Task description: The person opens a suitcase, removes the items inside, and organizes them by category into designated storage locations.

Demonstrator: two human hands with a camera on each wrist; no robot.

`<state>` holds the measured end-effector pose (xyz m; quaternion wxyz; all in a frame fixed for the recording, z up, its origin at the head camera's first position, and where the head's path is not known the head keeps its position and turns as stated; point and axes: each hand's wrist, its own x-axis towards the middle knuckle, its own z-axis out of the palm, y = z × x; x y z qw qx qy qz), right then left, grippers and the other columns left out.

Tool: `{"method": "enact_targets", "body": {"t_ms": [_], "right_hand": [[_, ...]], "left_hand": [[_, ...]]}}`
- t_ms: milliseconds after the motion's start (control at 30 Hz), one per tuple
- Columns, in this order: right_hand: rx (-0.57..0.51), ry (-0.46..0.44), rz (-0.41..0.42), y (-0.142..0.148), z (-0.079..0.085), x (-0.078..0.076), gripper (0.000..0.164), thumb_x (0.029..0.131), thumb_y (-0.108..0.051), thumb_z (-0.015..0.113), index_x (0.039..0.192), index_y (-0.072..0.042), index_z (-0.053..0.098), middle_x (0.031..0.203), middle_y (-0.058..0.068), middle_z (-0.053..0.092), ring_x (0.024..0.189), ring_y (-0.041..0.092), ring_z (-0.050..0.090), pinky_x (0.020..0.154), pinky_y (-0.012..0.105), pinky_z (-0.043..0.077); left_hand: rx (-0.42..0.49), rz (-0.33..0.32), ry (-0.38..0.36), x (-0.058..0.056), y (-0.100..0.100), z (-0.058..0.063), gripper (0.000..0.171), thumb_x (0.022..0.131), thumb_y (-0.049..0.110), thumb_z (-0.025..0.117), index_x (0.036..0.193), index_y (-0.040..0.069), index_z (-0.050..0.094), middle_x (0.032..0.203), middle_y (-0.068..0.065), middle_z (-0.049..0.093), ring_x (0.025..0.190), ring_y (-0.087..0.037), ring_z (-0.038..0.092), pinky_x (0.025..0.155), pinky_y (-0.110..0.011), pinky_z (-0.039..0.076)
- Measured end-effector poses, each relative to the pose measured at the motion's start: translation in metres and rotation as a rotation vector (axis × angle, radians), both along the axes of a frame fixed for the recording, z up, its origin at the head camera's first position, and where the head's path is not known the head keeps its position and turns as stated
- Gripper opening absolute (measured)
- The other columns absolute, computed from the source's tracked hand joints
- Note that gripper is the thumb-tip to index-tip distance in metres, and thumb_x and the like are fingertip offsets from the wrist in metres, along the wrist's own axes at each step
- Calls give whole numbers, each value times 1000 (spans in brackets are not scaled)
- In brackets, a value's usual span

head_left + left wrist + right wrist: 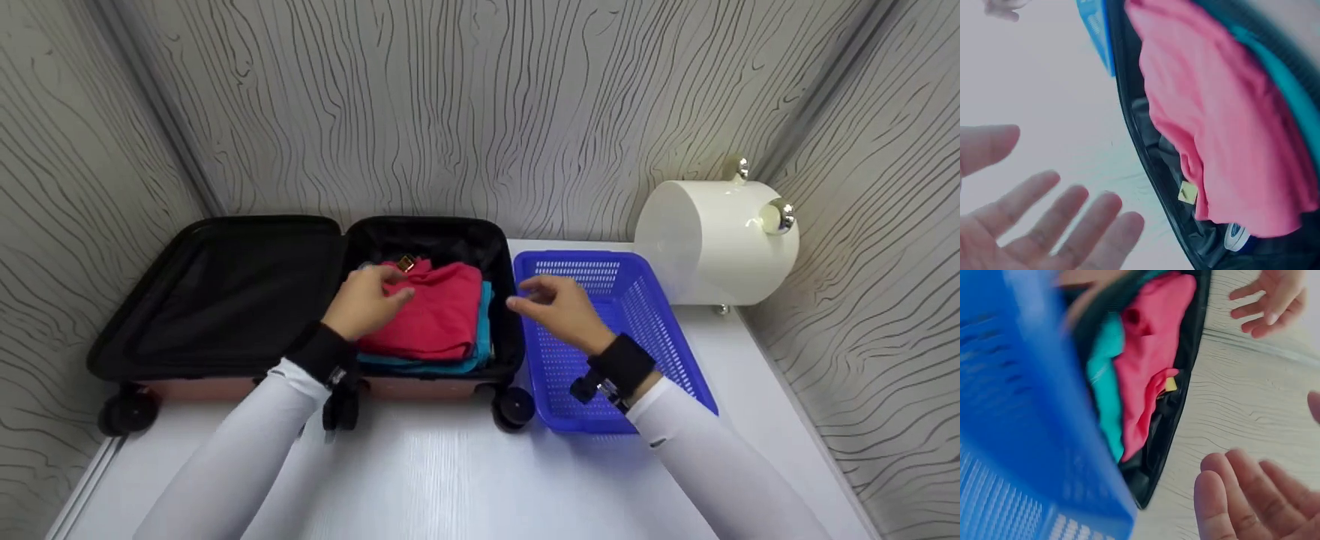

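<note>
White sleeves [232, 450] are closest. Left of the left hand [366, 304] is a black suitcase half [232, 300]. That hand, thumb and fingers apart, is nearer the red cloth [442, 307], just right of it. Past the black rim [517, 341], the right hand [562, 304], also holding nothing, is over the blue basket [679, 337].

White sleeves [232, 450], wide black wristbands [624, 364], bare hands [568, 311]
</note>
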<state>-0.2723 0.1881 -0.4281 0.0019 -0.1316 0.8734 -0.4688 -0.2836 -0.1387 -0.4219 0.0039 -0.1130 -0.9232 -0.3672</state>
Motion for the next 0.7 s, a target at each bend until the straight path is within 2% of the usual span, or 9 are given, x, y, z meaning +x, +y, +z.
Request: {"method": "enact_targets", "body": {"t_ms": [167, 200, 333, 367, 400, 433, 533, 633, 700], "right_hand": [[-163, -261, -15, -19, 10, -31, 57, 103, -25, 74, 145, 11, 58, 120, 25, 75, 84, 17, 77, 82, 37, 67], [-181, -312, -18, -23, 10, -36, 61, 104, -27, 73, 147, 12, 54, 120, 25, 75, 85, 19, 78, 82, 36, 67], [-187, -481, -34, -36, 9, -52, 71, 105, -33, 71, 154, 11, 45, 112, 18, 72, 98, 32, 80, 87, 39, 67], [-183, -515, -43, -39, 8, -54, 73, 105, -34, 72, 154, 11, 44, 109, 16, 71, 103, 37, 79, 89, 41, 67], [-176, -541, -46, -43, 5, -57, 73, 104, -34, 72, 154, 11, 43, 107, 16, 70, 109, 41, 78, 90, 42, 66], [-169, -562, -49, -46, 2, -59, 74, 104, -34, 72, 155, 11, 42, 108, 17, 69, 114, 45, 76, 92, 44, 66], [-162, -600, -62, -55, -9, -64, 72, 104, -31, 71, 152, 14, 43, 122, 30, 68, 124, 52, 70, 97, 50, 64], [-157, -630, -69, -62, -18, -67, 70, 105, -29, 70, 151, 15, 41, 139, 41, 61, 126, 55, 68, 100, 53, 62], [-140, -651, -66, -66, -20, -67, 68, 105, -29, 69, 151, 13, 42, 143, 40, 59, 125, 54, 69, 102, 55, 61]], "left_hand": [[-63, 58, -154, -38, -8, 5, 57, 103, 34, 72, 142, -7, 64, 142, -28, 67, 131, -43, 65, 111, -55, 53], [-66, 44, -170, -56, -16, -11, 63, 101, 40, 74, 142, -6, 63, 140, -27, 68, 129, -41, 67, 108, -52, 55], [-193, 10, -315, -88, -19, -28, 73, 97, 41, 76, 145, -11, 58, 147, -30, 64, 132, -40, 66, 109, -51, 56], [-226, -3, -338, -97, -20, -37, 74, 96, 41, 77, 145, -11, 58, 147, -30, 63, 132, -40, 65, 109, -50, 56], [-262, -22, -326, -112, -24, -54, 75, 94, 43, 78, 142, -12, 59, 146, -31, 64, 131, -41, 66, 107, -49, 56], [-325, -23, -335, -116, -20, -58, 74, 93, 39, 77, 141, -13, 60, 147, -34, 62, 133, -45, 63, 109, -51, 55], [-524, -102, -295, -170, -27, -122, 72, 92, 43, 72, 137, -14, 64, 146, -34, 62, 134, -46, 62, 112, -52, 53], [-670, -160, -245, -231, -38, -202, 66, 92, 40, 66, 132, -12, 68, 144, -33, 64, 132, -47, 63, 109, -58, 54], [-723, -214, -204, -270, -49, -255, 57, 94, 41, 62, 122, -7, 74, 137, -31, 69, 125, -44, 69, 102, -59, 58]]}}
